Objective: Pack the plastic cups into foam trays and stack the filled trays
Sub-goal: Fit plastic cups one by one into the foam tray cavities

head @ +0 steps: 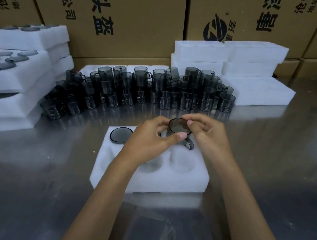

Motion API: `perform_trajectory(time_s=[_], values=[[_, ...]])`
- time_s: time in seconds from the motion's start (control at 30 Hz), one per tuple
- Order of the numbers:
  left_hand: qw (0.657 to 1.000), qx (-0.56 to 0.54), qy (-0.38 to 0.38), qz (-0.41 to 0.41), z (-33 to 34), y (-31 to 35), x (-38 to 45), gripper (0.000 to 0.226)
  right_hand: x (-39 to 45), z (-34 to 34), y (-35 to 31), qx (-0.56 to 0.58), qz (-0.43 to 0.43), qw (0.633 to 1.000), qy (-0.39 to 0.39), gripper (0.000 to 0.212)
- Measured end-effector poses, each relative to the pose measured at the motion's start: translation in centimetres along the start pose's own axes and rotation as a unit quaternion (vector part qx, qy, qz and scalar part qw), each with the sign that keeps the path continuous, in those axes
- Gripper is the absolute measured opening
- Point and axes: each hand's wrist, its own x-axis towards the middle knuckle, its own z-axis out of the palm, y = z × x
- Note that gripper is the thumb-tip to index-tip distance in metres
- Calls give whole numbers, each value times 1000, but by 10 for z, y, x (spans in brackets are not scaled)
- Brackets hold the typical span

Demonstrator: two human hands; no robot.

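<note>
Centrally in the frame, the left hand (150, 137) and right hand (206, 135) both pinch a smoky cup (180, 126) by its rim, above the foam tray (150, 176). Another cup (121, 135) sits in the tray's upper-left pocket, and loose cups (147, 91) crowd the metal table (272, 158) behind.

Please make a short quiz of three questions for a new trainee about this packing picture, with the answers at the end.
1. True or false: the foam tray in front of the person already holds one seated cup.
2. Which hands hold the cup in hand over the tray?
A. only the left hand
B. only the right hand
C. both hands
3. Fill in: the loose cups waiting to be packed stand on the ____ table.

Key
1. True; it sits in the far left pocket.
2. C; the left hand and the right hand both pinch its rim.
3. metal
</note>
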Motion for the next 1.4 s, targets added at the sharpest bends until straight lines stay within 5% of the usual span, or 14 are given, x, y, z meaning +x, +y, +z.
perform_trajectory(time_s=[0.4,0.6,0.8,1.17,1.4], values=[[986,163,11,-20,1,-1,-1,41,1,-8,11,-35,63,994,-78,23],[986,158,22,-56,0,3,3,37,5,-8,17,-14,108,993,-43,23],[983,128,-99,-84,-27,9,42,33,5,-2,18,88,189,978,19,7],[968,205,-137,-37,26,14,169,69,35,-1,42,78,199,971,103,19],[977,211,-17,-14,58,-11,189,20,39,-6,43,113,217,964,107,21]])
